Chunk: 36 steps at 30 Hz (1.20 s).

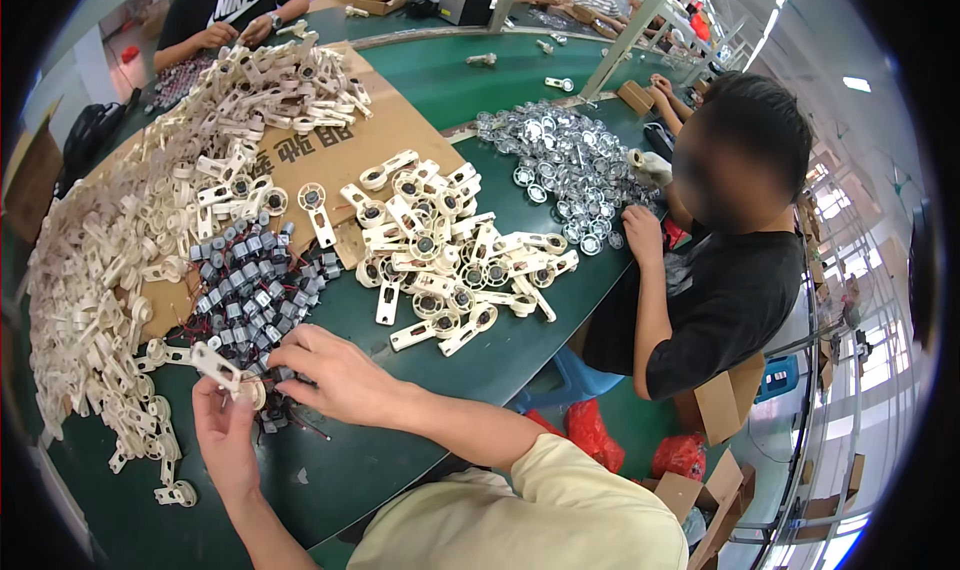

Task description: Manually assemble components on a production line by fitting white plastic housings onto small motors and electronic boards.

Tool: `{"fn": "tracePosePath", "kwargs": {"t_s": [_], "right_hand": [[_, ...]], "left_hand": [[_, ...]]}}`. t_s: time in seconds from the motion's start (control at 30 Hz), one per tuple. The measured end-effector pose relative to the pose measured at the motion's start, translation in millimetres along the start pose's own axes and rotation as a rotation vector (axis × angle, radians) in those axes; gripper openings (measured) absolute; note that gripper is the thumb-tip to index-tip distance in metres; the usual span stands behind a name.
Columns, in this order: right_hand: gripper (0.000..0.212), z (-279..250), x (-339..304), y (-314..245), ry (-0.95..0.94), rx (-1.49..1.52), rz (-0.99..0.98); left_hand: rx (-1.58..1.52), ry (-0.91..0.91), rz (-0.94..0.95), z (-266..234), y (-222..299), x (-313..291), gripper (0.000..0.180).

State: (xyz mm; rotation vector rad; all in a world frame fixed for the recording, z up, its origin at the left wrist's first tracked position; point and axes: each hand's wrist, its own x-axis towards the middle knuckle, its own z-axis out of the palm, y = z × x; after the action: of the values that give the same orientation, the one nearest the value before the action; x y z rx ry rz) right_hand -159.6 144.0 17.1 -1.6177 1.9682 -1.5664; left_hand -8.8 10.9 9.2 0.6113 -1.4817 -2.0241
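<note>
In my left hand (226, 440) I grip a cream plastic housing (215, 367), a flat arm with a round ring end, pinched between thumb and fingers above the table's near side. Close to its ring end is my right hand (335, 375), its fingers curled together; what they hold, if anything, I cannot make out. Just beyond both hands lies a heap of small grey motors (245, 295) with thin dark and red wires. To the right spreads a pile of cream housings (440, 245) with dark round centres. A large heap of similar cream housings (95, 270) fills the left side.
A cardboard sheet (400, 115) lies under part of the left heap. Clear and silvery round parts (570, 165) are piled at the right, beside a co-worker in a black shirt (735, 270). Another person (235, 15) works across the green table (390, 365).
</note>
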Motion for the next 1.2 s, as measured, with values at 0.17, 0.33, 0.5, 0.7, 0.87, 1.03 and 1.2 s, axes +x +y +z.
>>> {"fn": "tracePosePath", "kwargs": {"t_s": [0.17,0.33,0.5,0.7,0.87,1.03,1.2], "right_hand": [[0.027,-6,-5,-2,-0.152,0.065,0.093],[0.023,-4,-2,-7,-0.125,0.179,0.225],[0.020,-2,-1,-2,-0.073,0.404,0.320],[0.022,2,-1,-5,-0.103,0.248,0.291],[0.022,0,-3,-11,-0.079,0.403,0.214],[0.024,5,-1,-4,0.079,0.146,0.110],[0.020,18,-1,-1,-0.058,0.275,0.207]], "left_hand": [[0.174,-0.133,-0.041,14,-4,-3,0.042],[0.179,-0.137,-0.005,12,-10,-3,0.034],[0.164,-0.147,0.010,9,-14,0,0.032],[0.097,-0.053,-0.039,13,-14,-1,0.028],[0.068,-0.023,-0.023,8,-18,1,0.039],[0.084,-0.113,-0.001,10,-10,-2,0.038],[0.046,-0.086,-0.063,4,-9,-4,0.034]]}}
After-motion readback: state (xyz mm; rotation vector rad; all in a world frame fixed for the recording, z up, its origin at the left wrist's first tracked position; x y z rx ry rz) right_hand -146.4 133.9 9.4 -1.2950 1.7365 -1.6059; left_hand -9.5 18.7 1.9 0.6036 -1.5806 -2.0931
